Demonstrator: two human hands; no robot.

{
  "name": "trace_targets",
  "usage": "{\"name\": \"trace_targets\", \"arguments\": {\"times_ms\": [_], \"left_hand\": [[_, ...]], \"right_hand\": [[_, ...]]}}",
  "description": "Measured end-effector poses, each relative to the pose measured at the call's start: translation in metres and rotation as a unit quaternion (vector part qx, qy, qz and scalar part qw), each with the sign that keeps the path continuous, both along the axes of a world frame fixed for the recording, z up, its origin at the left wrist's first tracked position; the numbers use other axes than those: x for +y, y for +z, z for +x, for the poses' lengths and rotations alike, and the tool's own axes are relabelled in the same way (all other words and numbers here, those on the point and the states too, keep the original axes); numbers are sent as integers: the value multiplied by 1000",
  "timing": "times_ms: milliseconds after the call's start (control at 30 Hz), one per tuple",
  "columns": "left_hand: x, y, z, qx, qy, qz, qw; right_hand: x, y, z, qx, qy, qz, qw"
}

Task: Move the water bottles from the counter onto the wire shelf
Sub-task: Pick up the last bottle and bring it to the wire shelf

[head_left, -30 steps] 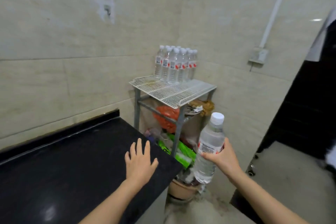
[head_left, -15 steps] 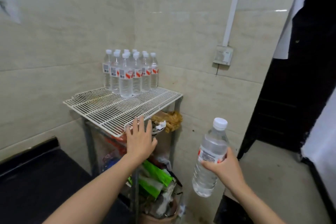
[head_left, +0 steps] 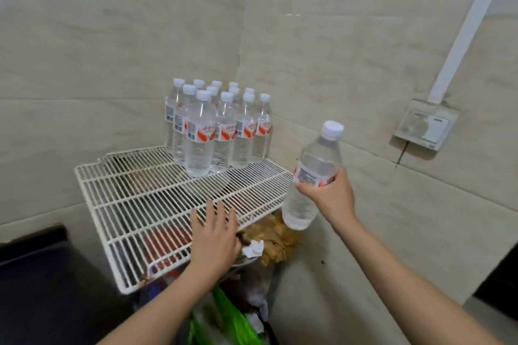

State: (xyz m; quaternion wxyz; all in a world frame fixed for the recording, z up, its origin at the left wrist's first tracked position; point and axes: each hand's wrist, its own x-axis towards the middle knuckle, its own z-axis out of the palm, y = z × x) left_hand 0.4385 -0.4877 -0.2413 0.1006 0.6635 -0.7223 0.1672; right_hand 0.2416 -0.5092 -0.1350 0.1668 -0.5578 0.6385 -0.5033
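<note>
At centre, capped bottles (head_left: pixel 200 134) crowded the wire shelf (head_left: pixel 134 199) corner; left hand (head_left: pixel 215 241) spread flat over its front; right hand (head_left: pixel 330 196) gripped a clear, white-capped bottle (head_left: pixel 319 154).

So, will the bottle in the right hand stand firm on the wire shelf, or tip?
Likely heavy for its size: the water bottle looks full. Tall and narrow on the gapped wire shelf, it may wobble or tip. Its clear plastic under the right hand probably gives slightly.

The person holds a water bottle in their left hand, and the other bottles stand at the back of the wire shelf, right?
No. The head view shows the right hand gripping the water bottle; the left hand holds nothing. The other bottles do stand at the back of the wire shelf.
</note>
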Motion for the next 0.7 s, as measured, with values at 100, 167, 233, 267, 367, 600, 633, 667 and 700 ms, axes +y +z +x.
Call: {"name": "trace_targets", "arguments": {"times_ms": [100, 167, 233, 267, 367, 600, 633, 667, 700], "left_hand": [[0, -1, -2, -24, 8, -31, 999], [-1, -2, -2, -43, 20, -33, 998], [-2, -4, -3, -59, 34, -34, 997], [-2, -5, -4, -60, 44, -33, 997], [-4, -7, -7, -66, 81, -47, 993], [5, -27, -24, -32, 238, -194, 951], [9, -32, -29, -29, 260, -206, 943], [12, -37, -33, -27, 274, -213, 937], [14, -40, -39, -29, 283, -208, 936]], "right_hand": [[-66, 16, 8, 2, 20, -11, 1000], [-108, 21, 13, 4, 44, -1, 999], [-145, 23, 18, 9, 74, 13, 997], [-162, 23, 20, 16, 88, 18, 996], [-203, 21, 23, 32, 113, 40, 992], [-252, -4, 15, 56, 139, 46, 988], [-251, -5, 13, 60, 132, 44, 988], [-255, -8, 12, 60, 123, 34, 990], [-253, -6, 10, 56, 115, 32, 991]]}}
